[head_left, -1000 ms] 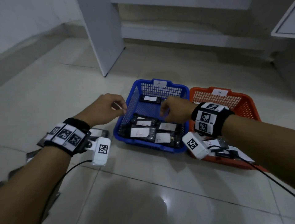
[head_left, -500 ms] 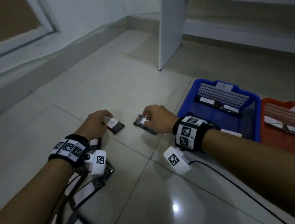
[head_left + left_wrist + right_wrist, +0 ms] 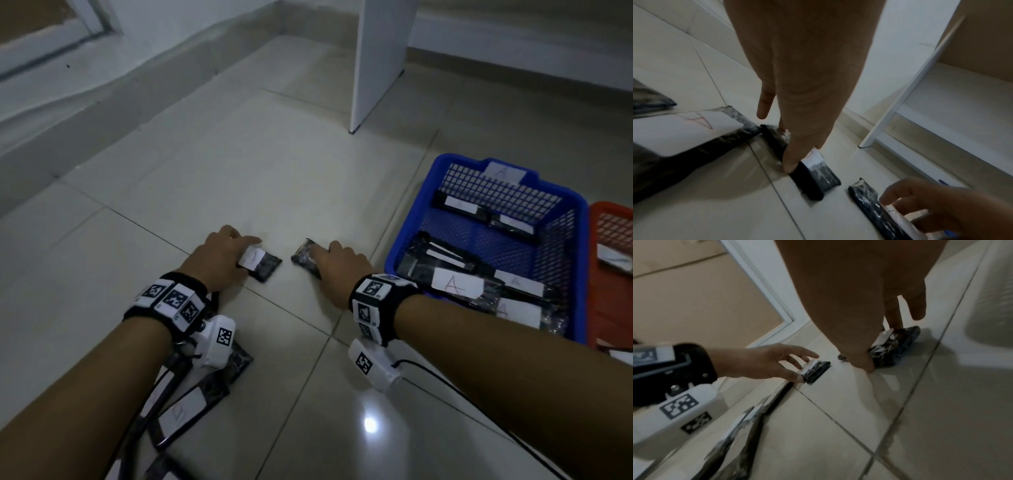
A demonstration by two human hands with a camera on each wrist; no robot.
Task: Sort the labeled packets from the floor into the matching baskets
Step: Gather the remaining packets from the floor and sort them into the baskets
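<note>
Two small dark packets with white labels lie on the floor tiles. My left hand [image 3: 245, 260] pinches the left packet [image 3: 263, 267] between thumb [image 3: 790, 165] and fingers. My right hand [image 3: 317, 262] holds the right packet [image 3: 303, 257], thumb [image 3: 867, 365] at its near edge and fingers over the far side. Both packets [image 3: 816, 369] [image 3: 894, 348] still touch the floor. To the right stands the blue basket [image 3: 411, 240] labelled A, with several A packets inside. The orange basket [image 3: 609, 212] shows at the right edge.
More labelled packets [image 3: 185, 411] lie on the floor under my left forearm, one marked with a red A [image 3: 688, 123]. A white furniture panel [image 3: 376, 61] stands ahead. The wall skirting [image 3: 102, 113] runs along the left. Cables trail from both wrist cameras.
Both hands left the blue basket and came down left onto the two floor packets; since half a second ago they have settled their fingers around them.
</note>
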